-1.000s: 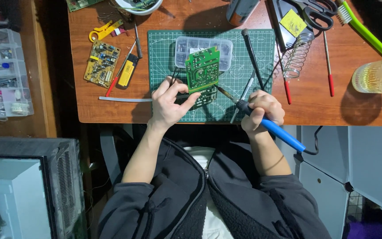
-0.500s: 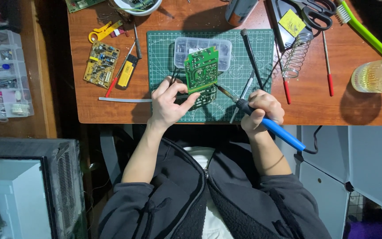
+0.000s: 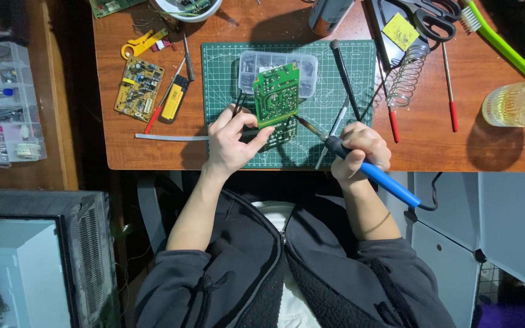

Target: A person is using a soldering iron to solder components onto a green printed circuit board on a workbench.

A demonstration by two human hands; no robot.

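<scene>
**Soldering a green board, tip right at the edge**

Head view, the only one here: the left hand [image 3: 232, 143] is clamped on the lower edge of a green circuit board [image 3: 276, 94], thumb and fingers pinching it so it stands tilted up off the green cutting mat [image 3: 347, 67], solder side toward the camera. The right hand [image 3: 360, 150] is wrapped shut around a blue-handled soldering iron [image 3: 366, 167], held like a pen, with the metal tip angled up and left to the board's lower right edge. Looks like touching or just about; too small to say for sure.

My read is this is the actual joint-heating step. The next move calls for keeping the board rock steady with the pinch and nudging the tip onto the exact pad without bridging neighbours.

So the board sits just above and right of the left hand, and up-left of the right hand, with the iron spanning between them.

Around them: a clear parts box [image 3: 277, 65] behind the board, a yellow circuit board [image 3: 139, 89] off to the left on the wooden desk [image 3: 432, 146], a spring iron stand [image 3: 409, 76] to the right, and red-handled probes [image 3: 451, 103].
</scene>
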